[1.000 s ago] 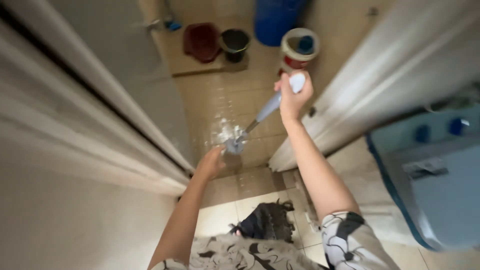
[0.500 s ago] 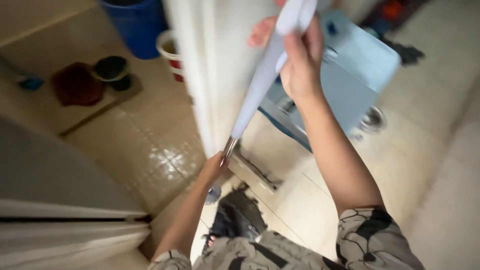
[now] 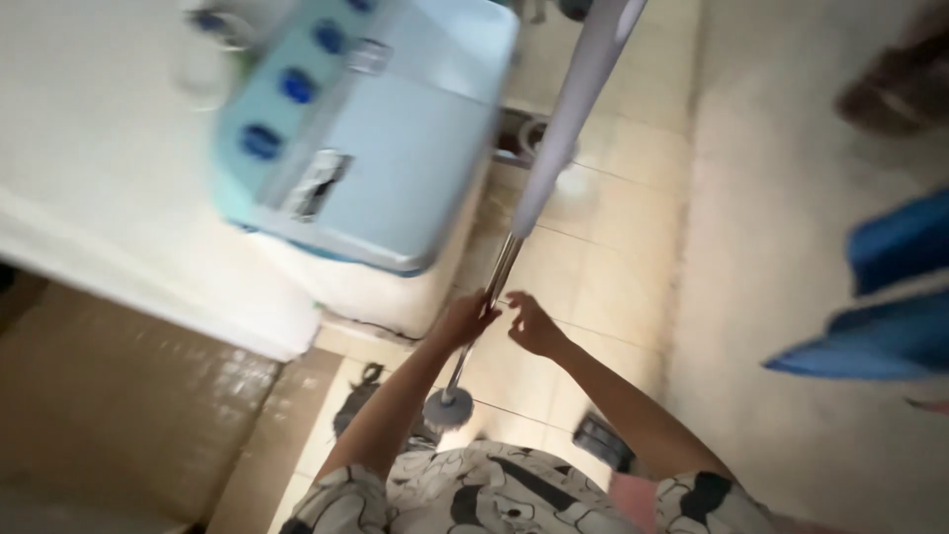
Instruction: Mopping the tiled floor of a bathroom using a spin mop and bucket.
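Observation:
I hold a mop pole (image 3: 568,119) with a pale grey upper sleeve and a thin metal lower rod that ends in a round grey disc (image 3: 448,406) just above the tiled floor. My left hand (image 3: 463,318) is closed around the metal rod. My right hand (image 3: 531,323) is right beside the rod at the same height, fingers spread, apart from it. The pole's top runs out of the frame.
A light blue washing machine (image 3: 376,148) with blue knobs stands to the left of the pole. A drain (image 3: 524,133) sits in the beige tiled floor behind it. Blue fabric (image 3: 890,297) lies at the right. Dark sandals (image 3: 603,440) are by my feet.
The view has swung away from the bathroom doorway to the washing machine. My right hand let go of the pole's upper grip and came down next to my left hand.

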